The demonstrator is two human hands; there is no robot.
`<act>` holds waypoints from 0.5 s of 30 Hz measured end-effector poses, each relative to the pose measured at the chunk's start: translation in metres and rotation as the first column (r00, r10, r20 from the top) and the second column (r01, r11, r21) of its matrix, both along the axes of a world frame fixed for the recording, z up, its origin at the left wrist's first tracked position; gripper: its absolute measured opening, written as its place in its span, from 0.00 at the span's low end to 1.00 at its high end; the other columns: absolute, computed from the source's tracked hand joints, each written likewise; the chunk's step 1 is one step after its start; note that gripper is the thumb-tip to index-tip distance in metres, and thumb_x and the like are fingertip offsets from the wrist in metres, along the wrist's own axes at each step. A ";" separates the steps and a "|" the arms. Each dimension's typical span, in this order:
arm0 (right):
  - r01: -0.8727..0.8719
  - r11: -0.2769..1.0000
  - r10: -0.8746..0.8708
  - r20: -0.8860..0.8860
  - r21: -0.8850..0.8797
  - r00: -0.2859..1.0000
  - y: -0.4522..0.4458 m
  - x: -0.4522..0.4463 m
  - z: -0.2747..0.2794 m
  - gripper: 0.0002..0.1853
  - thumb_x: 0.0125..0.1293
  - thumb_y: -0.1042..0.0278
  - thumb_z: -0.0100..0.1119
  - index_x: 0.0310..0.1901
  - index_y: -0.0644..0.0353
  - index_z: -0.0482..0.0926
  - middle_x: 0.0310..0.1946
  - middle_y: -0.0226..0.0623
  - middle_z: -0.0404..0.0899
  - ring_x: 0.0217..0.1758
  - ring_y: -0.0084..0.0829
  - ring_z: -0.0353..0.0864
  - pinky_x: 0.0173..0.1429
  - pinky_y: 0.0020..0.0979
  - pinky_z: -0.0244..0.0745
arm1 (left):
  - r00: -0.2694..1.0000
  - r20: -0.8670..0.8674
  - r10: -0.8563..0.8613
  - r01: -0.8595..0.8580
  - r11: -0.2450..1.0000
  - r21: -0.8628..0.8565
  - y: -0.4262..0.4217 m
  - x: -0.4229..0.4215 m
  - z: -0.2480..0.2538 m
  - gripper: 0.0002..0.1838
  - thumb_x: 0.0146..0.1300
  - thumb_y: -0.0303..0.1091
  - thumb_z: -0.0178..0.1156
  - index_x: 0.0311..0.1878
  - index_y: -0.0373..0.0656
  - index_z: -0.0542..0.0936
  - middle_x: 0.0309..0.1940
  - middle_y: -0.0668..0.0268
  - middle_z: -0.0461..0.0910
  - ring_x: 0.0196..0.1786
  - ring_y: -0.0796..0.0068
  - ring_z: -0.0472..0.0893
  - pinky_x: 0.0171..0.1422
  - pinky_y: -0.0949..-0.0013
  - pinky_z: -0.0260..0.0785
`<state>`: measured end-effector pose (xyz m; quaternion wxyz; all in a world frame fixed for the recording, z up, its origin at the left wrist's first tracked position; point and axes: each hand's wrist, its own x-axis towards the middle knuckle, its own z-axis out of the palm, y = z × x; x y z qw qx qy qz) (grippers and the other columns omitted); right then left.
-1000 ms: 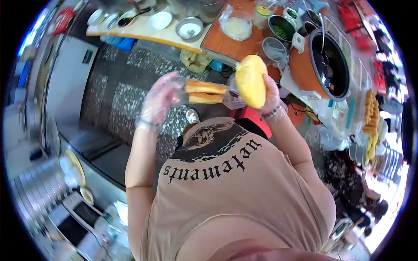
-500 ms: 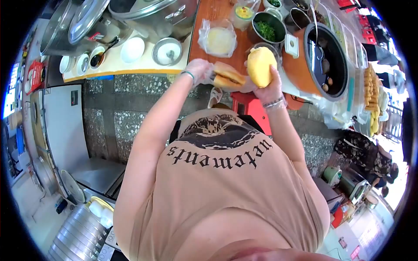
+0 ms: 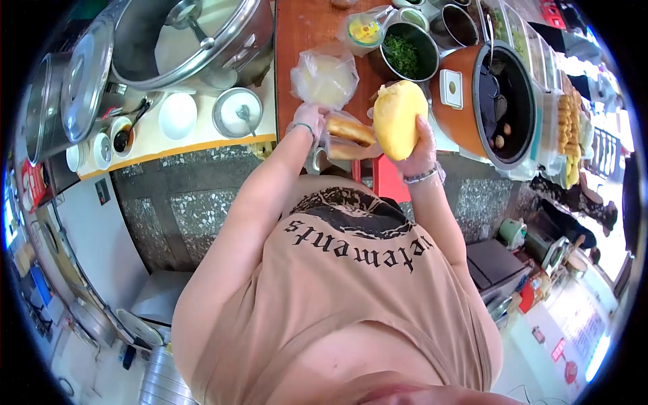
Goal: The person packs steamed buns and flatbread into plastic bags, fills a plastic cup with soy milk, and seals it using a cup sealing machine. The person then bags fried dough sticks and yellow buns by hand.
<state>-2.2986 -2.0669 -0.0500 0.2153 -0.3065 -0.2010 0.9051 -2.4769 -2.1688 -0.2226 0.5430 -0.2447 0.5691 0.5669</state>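
My left hand [image 3: 308,123], in a clear plastic glove, is closed on the near edge of a clear bag. In the bag is a golden-brown split bread [image 3: 351,131], browned on its face. My right hand [image 3: 420,152], also gloved, grips a large yellow oval food piece [image 3: 399,120], its kind unclear, just right of the bread. Its thumb lies along the right side; the other fingers are mostly hidden. A plastic bag with pale flat rounds [image 3: 326,79] lies on the wooden board [image 3: 297,40] just beyond my left hand.
Beyond my right hand stand a pot of chopped greens [image 3: 403,55] and an orange cooker [image 3: 455,108] of dark liquid. Left are a big steel pot [image 3: 223,50], a bowl of white powder with a spoon [image 3: 237,113] and a white bowl [image 3: 178,116]. A red stool [image 3: 395,182] is below.
The view has shifted, so the counter appears further left and the big pot shows its inside. The bread now tilts with its browned face up. Both hands keep their hold.
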 end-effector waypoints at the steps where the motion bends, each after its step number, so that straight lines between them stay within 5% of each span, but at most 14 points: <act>1: 0.012 1.000 -0.013 -0.030 -0.023 0.999 0.000 -0.004 0.003 0.34 0.63 0.52 0.58 0.66 0.61 0.62 0.61 0.46 0.71 0.62 0.46 0.73 0.64 0.46 0.72 | 0.998 -0.053 0.039 -0.037 0.999 0.032 0.001 -0.007 0.002 0.10 0.68 0.36 0.54 0.45 0.41 0.75 0.33 0.62 0.81 0.19 0.82 0.66 0.20 0.79 0.61; 5: 0.014 0.996 -0.018 -0.054 -0.087 0.998 0.003 -0.016 0.002 0.31 0.64 0.56 0.59 0.64 0.61 0.65 0.59 0.44 0.74 0.59 0.42 0.76 0.63 0.45 0.73 | 0.997 -0.043 0.066 -0.065 0.997 0.031 0.015 -0.034 0.027 0.09 0.67 0.36 0.55 0.46 0.43 0.75 0.30 0.63 0.81 0.19 0.81 0.68 0.21 0.76 0.61; 9: 0.054 0.997 -0.058 -0.070 -0.051 0.996 0.003 -0.038 0.003 0.31 0.63 0.56 0.59 0.64 0.61 0.65 0.59 0.44 0.74 0.60 0.42 0.76 0.63 0.45 0.73 | 0.990 -0.113 -0.088 0.100 0.989 0.106 0.015 -0.061 -0.023 0.10 0.67 0.34 0.53 0.47 0.39 0.76 0.33 0.62 0.81 0.21 0.78 0.70 0.22 0.72 0.62; 12: 0.085 0.996 -0.084 -0.051 0.009 0.995 0.010 -0.046 0.005 0.31 0.63 0.56 0.60 0.64 0.61 0.65 0.59 0.43 0.74 0.60 0.42 0.76 0.64 0.45 0.72 | 0.998 0.035 -0.049 0.045 0.993 0.108 0.009 -0.072 0.032 0.10 0.67 0.33 0.53 0.47 0.39 0.76 0.34 0.62 0.81 0.24 0.78 0.71 0.23 0.72 0.62; 15: 0.068 0.991 -0.074 0.044 0.113 0.996 0.023 -0.040 0.005 0.38 0.63 0.48 0.55 0.68 0.62 0.59 0.63 0.48 0.68 0.64 0.48 0.71 0.69 0.49 0.65 | 0.958 -0.105 -0.266 0.280 0.947 0.158 -0.026 -0.077 0.035 0.11 0.67 0.33 0.54 0.48 0.39 0.77 0.31 0.67 0.79 0.26 0.82 0.71 0.26 0.80 0.61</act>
